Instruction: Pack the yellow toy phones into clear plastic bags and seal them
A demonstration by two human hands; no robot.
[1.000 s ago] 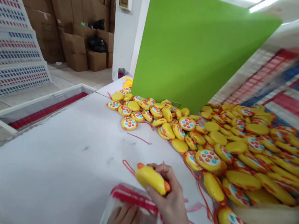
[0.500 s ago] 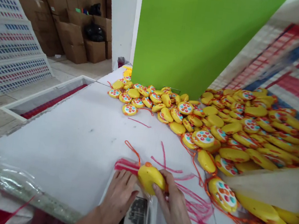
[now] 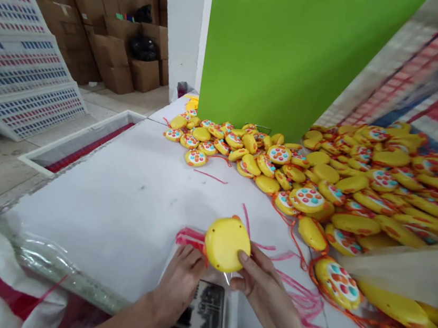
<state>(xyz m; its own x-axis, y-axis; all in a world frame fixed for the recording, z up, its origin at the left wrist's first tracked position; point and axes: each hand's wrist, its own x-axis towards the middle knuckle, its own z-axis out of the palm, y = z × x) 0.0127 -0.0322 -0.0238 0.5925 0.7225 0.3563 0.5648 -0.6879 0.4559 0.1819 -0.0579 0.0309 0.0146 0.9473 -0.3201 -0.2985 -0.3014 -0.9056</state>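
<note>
My right hand [image 3: 263,289] holds a round yellow toy [image 3: 227,243] with its plain back facing me, tilted up above the mouth of a clear plastic bag [image 3: 203,306]. My left hand [image 3: 179,281] presses on that bag, fingers at its red-striped top edge [image 3: 189,237]; the bag bears a black printed label [image 3: 205,311]. A big heap of the same yellow toys [image 3: 321,176] with coloured dots and orange cords covers the far and right side of the white table [image 3: 119,199].
A green board [image 3: 281,49] stands upright behind the heap. A striped woven sack [image 3: 433,78] lies at the right. A white tray [image 3: 78,141] sits left of the table, cardboard boxes [image 3: 109,49] behind. A white sack and clear bags [image 3: 9,276] lie at the near left.
The toy has been turned in my right hand, from lying edge-on to showing its flat back, and lifted slightly. My left hand stays on the bag.
</note>
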